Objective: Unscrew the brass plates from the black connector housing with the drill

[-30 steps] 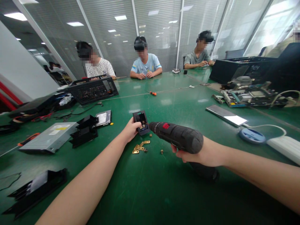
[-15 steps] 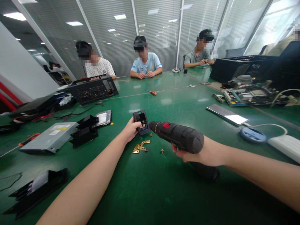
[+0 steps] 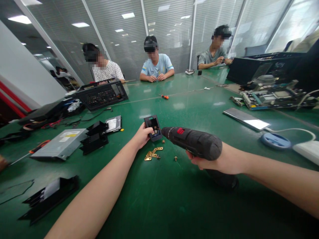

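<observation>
My left hand (image 3: 144, 135) is closed around the side of a small open black box (image 3: 157, 135), its thumb over the rim. Small brass-coloured pieces show inside the box. My right hand (image 3: 214, 162) grips a black cordless drill (image 3: 191, 139) with a red switch. The drill's chuck points left at the box, and its thin bit reaches the box's opening; whether it touches a screw inside I cannot tell. Just below the box lie several brass plates (image 3: 152, 154). A loose screw (image 3: 175, 158) rests to their right, and another small brass piece (image 3: 163, 141) sits above them.
To the left are a silver drive (image 3: 59, 143), black brackets (image 3: 94, 142), a hard disk (image 3: 114, 124) and a black folded part (image 3: 50, 197). On the right lie a phone (image 3: 245, 119), a blue round object (image 3: 276, 141) and circuit boards (image 3: 269, 94). Three people sit opposite.
The view has shifted slightly, so most things appear a little further right. Both hands keep their holds, with the drill still at the box. A blurred brown shape now shows at the left edge.
</observation>
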Demonstrator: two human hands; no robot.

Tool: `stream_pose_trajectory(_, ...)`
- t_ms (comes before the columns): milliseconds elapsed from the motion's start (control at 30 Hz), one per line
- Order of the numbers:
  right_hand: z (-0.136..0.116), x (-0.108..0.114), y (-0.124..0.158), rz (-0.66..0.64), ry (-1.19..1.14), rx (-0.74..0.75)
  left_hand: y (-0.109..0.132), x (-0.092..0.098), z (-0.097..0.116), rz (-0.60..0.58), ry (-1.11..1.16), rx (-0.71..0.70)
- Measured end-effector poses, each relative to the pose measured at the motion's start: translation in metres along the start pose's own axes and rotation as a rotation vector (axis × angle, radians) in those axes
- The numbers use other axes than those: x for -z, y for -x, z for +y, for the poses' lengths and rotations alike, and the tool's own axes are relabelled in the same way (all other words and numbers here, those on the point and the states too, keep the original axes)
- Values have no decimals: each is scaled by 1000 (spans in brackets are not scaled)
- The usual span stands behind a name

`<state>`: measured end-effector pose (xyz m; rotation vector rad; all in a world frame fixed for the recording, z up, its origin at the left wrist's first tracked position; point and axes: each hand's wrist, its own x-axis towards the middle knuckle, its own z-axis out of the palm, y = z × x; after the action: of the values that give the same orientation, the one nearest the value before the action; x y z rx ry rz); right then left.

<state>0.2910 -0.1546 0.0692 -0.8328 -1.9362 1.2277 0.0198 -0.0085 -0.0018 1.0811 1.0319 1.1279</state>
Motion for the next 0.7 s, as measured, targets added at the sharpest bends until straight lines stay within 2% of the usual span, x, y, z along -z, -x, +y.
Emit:
stream_pose_trajectory(367,-2,1,-1,-25,95,49,-1,0,-1,-1,-4,-5)
stream_pose_trajectory(700,2,0,2,-42,-42,-49,-3,3,-4,19,-10,13)
